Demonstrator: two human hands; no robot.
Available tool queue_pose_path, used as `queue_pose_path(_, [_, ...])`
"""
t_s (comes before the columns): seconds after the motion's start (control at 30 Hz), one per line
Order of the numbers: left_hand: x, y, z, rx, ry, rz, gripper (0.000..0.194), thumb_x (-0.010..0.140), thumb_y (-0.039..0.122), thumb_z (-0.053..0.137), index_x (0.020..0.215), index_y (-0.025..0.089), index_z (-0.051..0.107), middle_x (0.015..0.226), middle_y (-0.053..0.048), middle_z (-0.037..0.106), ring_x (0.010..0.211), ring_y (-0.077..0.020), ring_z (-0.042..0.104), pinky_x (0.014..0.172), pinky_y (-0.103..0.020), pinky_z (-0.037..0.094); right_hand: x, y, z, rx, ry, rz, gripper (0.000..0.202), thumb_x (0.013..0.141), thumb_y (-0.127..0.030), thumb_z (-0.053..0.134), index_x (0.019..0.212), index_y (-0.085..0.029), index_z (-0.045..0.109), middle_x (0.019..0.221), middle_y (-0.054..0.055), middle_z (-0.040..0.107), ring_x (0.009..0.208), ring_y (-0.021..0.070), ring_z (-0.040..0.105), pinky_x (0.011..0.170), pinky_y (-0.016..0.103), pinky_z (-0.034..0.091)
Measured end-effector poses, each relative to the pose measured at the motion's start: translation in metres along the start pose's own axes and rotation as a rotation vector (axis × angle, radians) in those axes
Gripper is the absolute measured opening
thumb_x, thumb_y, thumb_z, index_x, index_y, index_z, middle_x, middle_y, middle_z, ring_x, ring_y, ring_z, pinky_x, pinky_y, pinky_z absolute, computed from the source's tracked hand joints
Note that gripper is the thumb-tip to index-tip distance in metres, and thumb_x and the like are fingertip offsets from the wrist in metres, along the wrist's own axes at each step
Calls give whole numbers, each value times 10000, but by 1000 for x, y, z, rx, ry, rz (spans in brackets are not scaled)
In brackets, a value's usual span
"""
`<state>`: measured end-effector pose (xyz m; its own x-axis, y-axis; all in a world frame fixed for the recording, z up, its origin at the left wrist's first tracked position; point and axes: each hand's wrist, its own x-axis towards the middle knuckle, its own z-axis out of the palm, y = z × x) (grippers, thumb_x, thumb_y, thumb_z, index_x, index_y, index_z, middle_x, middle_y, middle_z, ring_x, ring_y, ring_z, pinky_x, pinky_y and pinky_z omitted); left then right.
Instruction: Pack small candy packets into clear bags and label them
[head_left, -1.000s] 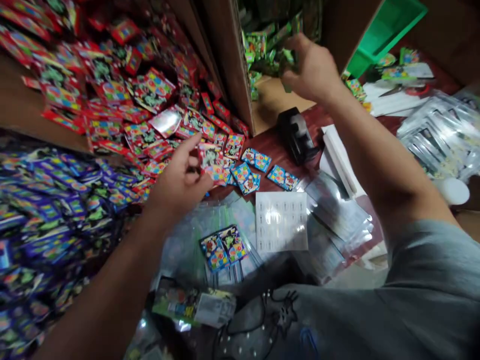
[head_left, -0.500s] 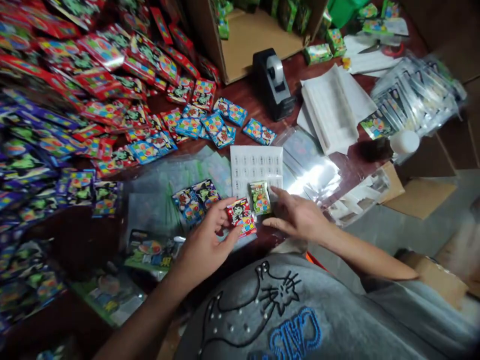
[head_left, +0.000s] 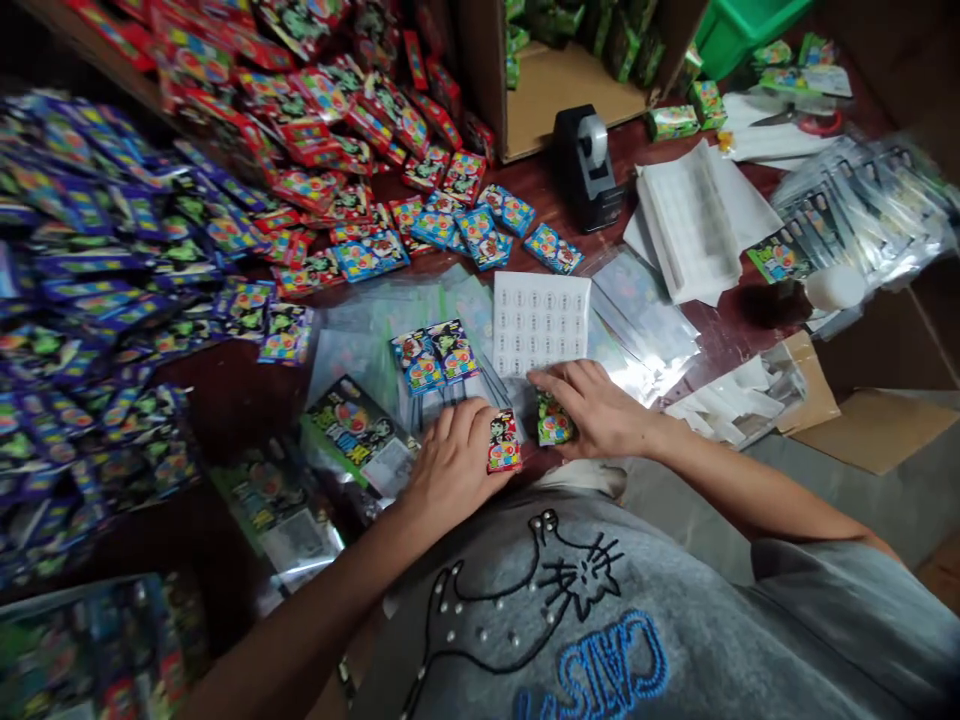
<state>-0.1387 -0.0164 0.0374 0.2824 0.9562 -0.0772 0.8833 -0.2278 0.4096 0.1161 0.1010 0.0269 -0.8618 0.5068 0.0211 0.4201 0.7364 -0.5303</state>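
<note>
My left hand [head_left: 459, 450] is closed on a small red packet [head_left: 504, 442] with a cartoon print, at the table's near edge. Fingers of my right hand [head_left: 592, 405] wrap over a green packet [head_left: 553, 422], whose upper part they hide. Just beyond the left hand, a blue packet [head_left: 417, 360] and a purple packet [head_left: 454, 350] lie side by side on clear plastic bags [head_left: 360, 325]. A white sheet of round stickers [head_left: 541, 318] lies flat beyond the right hand. Left of these is a green-and-black printed bag [head_left: 356, 430].
Heaps of purple packets [head_left: 112, 240] and red packets [head_left: 337, 100] cover the left side. Several blue packets [head_left: 484, 236] lie near a black tape dispenser [head_left: 589, 170]. An open cardboard box [head_left: 574, 95] stands at the back. White papers [head_left: 690, 225] and a white-capped bottle [head_left: 834, 288] are on the right.
My right hand has closed over the green packet, which was beside its spread fingers. The red packet and green packet are now farther apart. The view has shifted left.
</note>
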Motion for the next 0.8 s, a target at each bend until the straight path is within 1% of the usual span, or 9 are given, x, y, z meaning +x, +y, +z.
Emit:
queue_pose_path(0.1, [6,-10,-6,24,33,-39,940,716,548,971,1459,132,573,1513,-255,600,1268,-436,627,1058,-566,537,-14,-9,8,-28,-48,-9,1017,908,-694,760,1665,-108,415,1419,239,613,1238,410,562,1056,629,490])
queue_pose_path(0.2, [6,-49,-34,83,28,-84,1273,577,631,1016,1615,155,453,1673,-282,467,1409,-530,545,1167,-645,454,-7,-13,-1,-67,-12,-31,1087,913,-832,661,1688,-123,382,1569,266,549,1362,434,538,1124,657,453])
queue_pose_path(0.27, [-8,-83,-61,112,-7,-70,1318,546,660,1010,1647,214,441,1700,-249,462,1459,-558,506,1222,-692,387,14,-15,-15,-101,59,-74,1128,911,-879,607,1704,-117,351,1682,284,449,1488,460,459,1189,683,409])
queue_pose_path(0.37, [-45,-117,-91,106,-83,24,1165,587,600,985,1618,332,514,1717,-162,485,1525,-544,469,1265,-737,319,69,-12,-27,-131,96,-196,1087,945,-872,552,1720,-142,331,1791,258,301,1633,442,312,1298,682,313])
queue_pose_path(0.47, [-71,-112,-96,77,-166,131,834,757,276,849,1542,422,608,1697,-68,536,1581,-444,466,1329,-695,279,131,-3,-17,-133,-58,-328,952,1002,-779,572,1718,-185,364,1833,216,227,1681,403,263,1328,649,309])
queue_pose_path(0.53, [-71,-98,-88,54,-201,192,780,811,73,672,1486,463,653,1651,-9,594,1585,-350,491,1360,-642,274,163,4,-3,-159,-178,-361,893,1008,-686,659,1703,-186,405,1816,219,279,1642,396,353,1313,622,353])
queue_pose_path(0.6, [-61,-87,-80,51,-212,237,795,822,-21,549,1447,451,685,1583,1,660,1571,-295,518,1364,-619,280,181,9,9,-199,-236,-374,831,1006,-599,721,1678,-187,457,1778,216,368,1567,384,460,1292,597,393])
queue_pose_path(0.7, [-49,-79,-76,114,-189,259,728,854,-20,537,1461,356,681,1508,-65,712,1547,-302,542,1354,-637,263,186,12,12,-228,-195,-408,724,1019,-541,726,1615,-169,550,1680,215,515,1458,370,564,1245,579,451])
queue_pose_path(0.8, [-58,-68,-78,186,-32,162,668,887,133,697,1541,237,608,1507,-169,679,1455,-374,599,1320,-651,298,168,8,-6,-177,50,-390,709,1030,-591,683,1573,-145,589,1601,239,583,1420,385,599,1192,605,495])
